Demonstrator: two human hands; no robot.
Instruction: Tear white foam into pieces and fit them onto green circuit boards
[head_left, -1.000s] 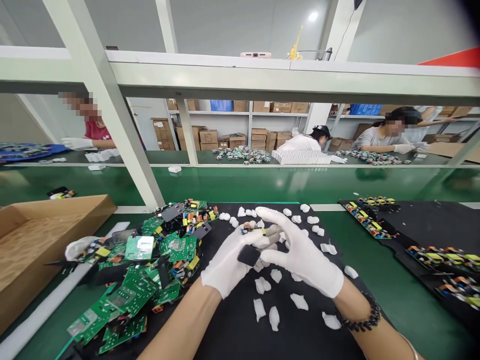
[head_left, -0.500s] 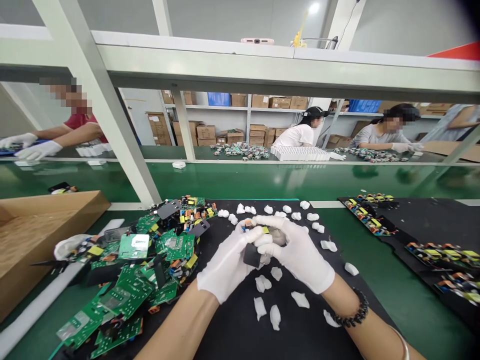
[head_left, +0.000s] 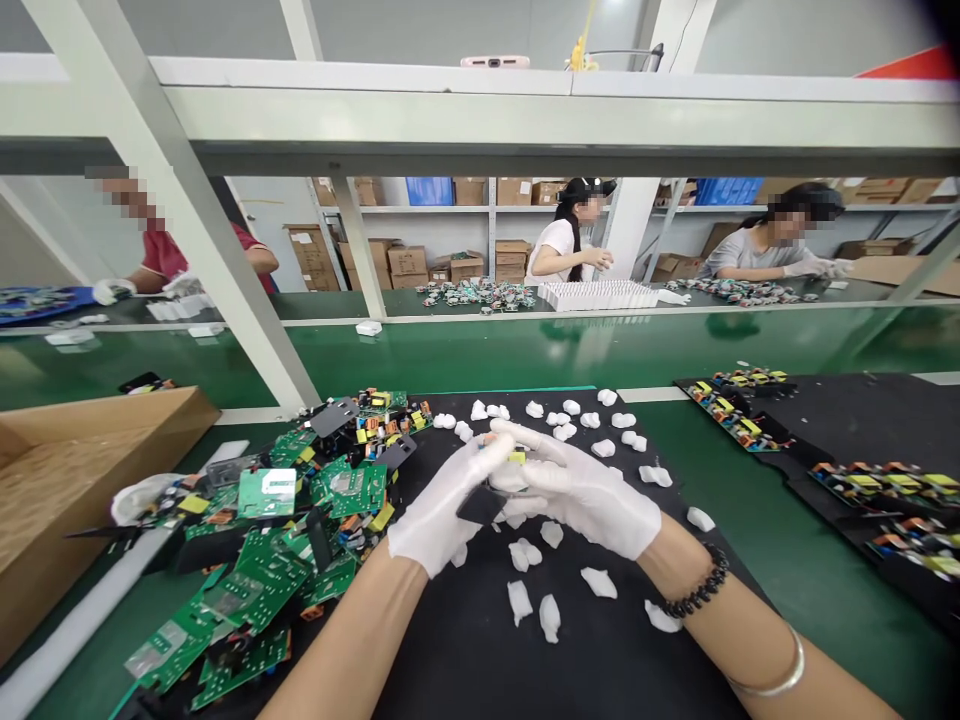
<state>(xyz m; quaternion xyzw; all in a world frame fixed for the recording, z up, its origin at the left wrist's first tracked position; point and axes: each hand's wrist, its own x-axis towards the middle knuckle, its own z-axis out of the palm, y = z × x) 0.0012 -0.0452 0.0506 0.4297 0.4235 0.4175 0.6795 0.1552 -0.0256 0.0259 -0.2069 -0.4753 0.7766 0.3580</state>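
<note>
While the two gloved hands meet above the black mat (head_left: 600, 660), the component board (head_left: 517, 457) lies between them, mostly covered, a yellow part showing below the fingers. The left hand (head_left: 439, 510) is closed around it, with a black piece (head_left: 478, 507) jutting below that grip, so it seems the nearer one. From the opposite side, the right hand (head_left: 600, 500) arches its fingers across; whether it pinches anything I cannot tell. The board's long axis is hidden too. White wads (head_left: 525, 554) lie around on the mat.
</note>
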